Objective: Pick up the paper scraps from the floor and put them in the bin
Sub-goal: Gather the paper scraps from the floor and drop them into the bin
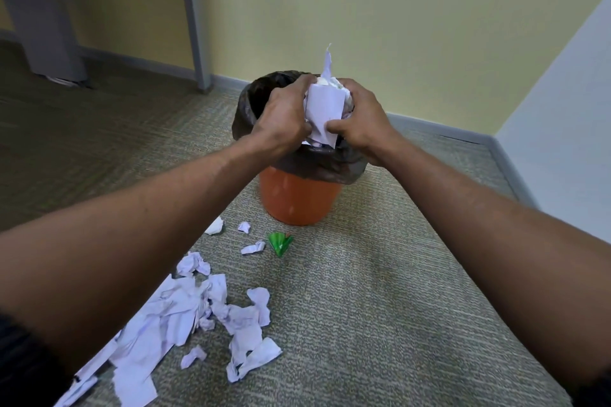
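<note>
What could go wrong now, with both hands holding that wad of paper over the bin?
1. The paper wad, gripped between the left hand and right hand, sticks up high; its loose strip could slip out onto the carpet.
2. Pushing it down might drag the black liner into the orange bin or tip it.
3. The white scraps and green paper piece lying nearby could get stepped on or missed.

I get soft, even indoor light; faint shadows lie on the grey-green woven carpet [380, 291]. Edges bow outward, detail slightly soft.
</note>
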A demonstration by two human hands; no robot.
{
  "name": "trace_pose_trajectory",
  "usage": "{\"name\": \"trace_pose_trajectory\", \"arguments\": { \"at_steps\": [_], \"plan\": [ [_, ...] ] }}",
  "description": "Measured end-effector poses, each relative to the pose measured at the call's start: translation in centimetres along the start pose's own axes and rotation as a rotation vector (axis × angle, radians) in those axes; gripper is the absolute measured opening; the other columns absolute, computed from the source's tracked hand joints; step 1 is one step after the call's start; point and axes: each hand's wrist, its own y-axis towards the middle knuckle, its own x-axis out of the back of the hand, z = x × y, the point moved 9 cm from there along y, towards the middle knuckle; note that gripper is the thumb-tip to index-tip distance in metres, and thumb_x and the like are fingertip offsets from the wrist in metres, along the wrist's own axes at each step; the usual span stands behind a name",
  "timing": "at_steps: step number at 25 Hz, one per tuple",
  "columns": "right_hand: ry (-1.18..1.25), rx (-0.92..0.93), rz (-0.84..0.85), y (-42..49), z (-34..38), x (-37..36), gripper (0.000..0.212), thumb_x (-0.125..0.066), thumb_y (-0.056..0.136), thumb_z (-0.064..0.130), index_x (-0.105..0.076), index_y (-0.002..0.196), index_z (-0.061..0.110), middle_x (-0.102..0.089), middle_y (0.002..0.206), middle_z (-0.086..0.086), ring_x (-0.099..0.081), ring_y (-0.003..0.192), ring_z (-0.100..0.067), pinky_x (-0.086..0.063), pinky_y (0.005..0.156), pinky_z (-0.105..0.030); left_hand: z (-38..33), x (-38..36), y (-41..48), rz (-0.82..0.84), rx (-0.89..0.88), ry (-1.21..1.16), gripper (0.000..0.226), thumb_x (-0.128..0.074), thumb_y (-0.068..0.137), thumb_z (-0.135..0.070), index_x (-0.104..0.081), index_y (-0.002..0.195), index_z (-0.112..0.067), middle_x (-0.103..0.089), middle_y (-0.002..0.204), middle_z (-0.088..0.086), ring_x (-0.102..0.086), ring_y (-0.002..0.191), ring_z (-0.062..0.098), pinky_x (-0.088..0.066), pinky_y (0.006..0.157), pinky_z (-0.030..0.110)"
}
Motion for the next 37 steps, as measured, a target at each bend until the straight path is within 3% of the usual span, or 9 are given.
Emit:
{"name": "trace_pose_trajectory", "arguments": {
  "at_steps": [2, 6, 7, 9, 11, 16, 23, 27, 37],
  "plan": [
    [-0.003, -0.033, 0.0, 0.3, -0.9, -0.1, 0.073, -0.073, 0.068, 0.003, -0.055, 0.138, 0.017, -0.068, 0.118, -0.006, -0.065, 0.104, -0.026, -0.056, 0.083, -0.036, 0.2, -0.9, 0.1, 0.05, 0.028, -0.024, 0.064, -0.061, 0.07, -0.024, -0.052, 0.132, -0.01, -0.066, 0.111, 0.013, -0.06, 0.098, 0.028, -0.047, 0.076, 0.032],
    [-0.133, -0.065, 0.03, 1.2, -1.9, -0.6, 0.066, -0.073, 0.074, 0.001, -0.056, 0.135, 0.017, -0.061, 0.111, -0.002, -0.056, 0.097, -0.023, -0.042, 0.063, -0.017, 1.4, -2.3, 1.0, 0.109, 0.078, 0.003, 0.052, -0.065, 0.081, -0.031, -0.053, 0.128, -0.012, -0.064, 0.112, 0.009, -0.06, 0.096, 0.027, -0.041, 0.073, 0.031],
    [-0.15, -0.065, 0.043, 1.4, -2.0, -0.9, 0.067, -0.073, 0.075, 0.0, -0.054, 0.137, 0.017, -0.06, 0.115, -0.003, -0.056, 0.1, -0.023, -0.043, 0.066, -0.019, 1.8, -2.5, 1.2, 0.117, 0.095, 0.019, 0.051, -0.067, 0.083, -0.029, -0.052, 0.129, -0.013, -0.062, 0.111, 0.008, -0.058, 0.093, 0.025, -0.039, 0.073, 0.03],
    [-0.173, -0.05, 0.064, 1.6, -2.0, -1.6, 0.077, -0.074, 0.075, 0.001, -0.048, 0.146, 0.019, -0.057, 0.132, -0.007, -0.056, 0.115, -0.025, -0.048, 0.086, -0.028, 2.4, -2.8, 1.4, 0.131, 0.122, 0.055, 0.055, -0.07, 0.083, -0.025, -0.05, 0.132, -0.013, -0.06, 0.112, 0.009, -0.057, 0.092, 0.023, -0.04, 0.073, 0.03],
    [-0.196, -0.026, 0.077, 1.7, -1.8, -2.1, 0.086, -0.077, 0.075, 0.005, -0.04, 0.152, 0.02, -0.049, 0.145, -0.011, -0.05, 0.131, -0.026, -0.044, 0.104, -0.031, 2.6, -2.9, 1.5, 0.137, 0.122, 0.094, 0.061, -0.072, 0.081, -0.019, -0.048, 0.136, -0.012, -0.06, 0.12, 0.012, -0.059, 0.098, 0.025, -0.041, 0.074, 0.029],
    [-0.18, -0.033, 0.056, 1.5, -1.6, -2.7, 0.093, -0.079, 0.079, 0.008, -0.03, 0.157, 0.02, -0.04, 0.155, -0.011, -0.04, 0.144, -0.024, -0.037, 0.116, -0.032, 2.9, -2.6, 1.5, 0.132, 0.11, 0.145, 0.069, -0.071, 0.083, -0.017, -0.042, 0.145, -0.009, -0.058, 0.136, 0.015, -0.057, 0.123, 0.029, -0.048, 0.096, 0.031],
    [-0.275, 0.098, -0.014, 0.0, 1.3, -4.0, 0.077, -0.066, 0.09, 0.011, -0.028, 0.157, 0.008, -0.03, 0.163, -0.01, -0.027, 0.152, -0.022, -0.02, 0.123, -0.027, 3.6, -1.2, 0.4, 0.009, 0.027, 0.303, 0.064, -0.06, 0.078, -0.018, -0.045, 0.14, -0.009, -0.044, 0.148, 0.016, -0.04, 0.138, 0.035, -0.036, 0.114, 0.05],
    [-0.296, 0.145, -0.016, -1.2, 2.9, -5.6, 0.076, -0.064, 0.092, 0.016, -0.026, 0.158, 0.008, -0.022, 0.167, -0.009, -0.017, 0.155, -0.019, -0.014, 0.124, -0.027, 4.4, 0.6, -1.7, -0.061, 0.037, 0.33, 0.075, -0.06, 0.082, -0.016, -0.033, 0.151, -0.011, -0.028, 0.162, 0.014, -0.023, 0.151, 0.028, -0.019, 0.124, 0.047],
    [-0.23, 0.313, 0.073, -7.2, 10.0, -14.7, 0.078, -0.067, 0.092, 0.02, -0.027, 0.157, 0.008, -0.024, 0.166, -0.008, -0.02, 0.155, -0.019, -0.019, 0.127, -0.034, 9.9, 8.4, -10.5, -0.048, 0.117, 0.44, 0.079, -0.062, 0.094, -0.022, -0.016, 0.158, -0.015, -0.014, 0.166, 0.011, -0.016, 0.152, 0.029, -0.022, 0.124, 0.046]
  ]
}}
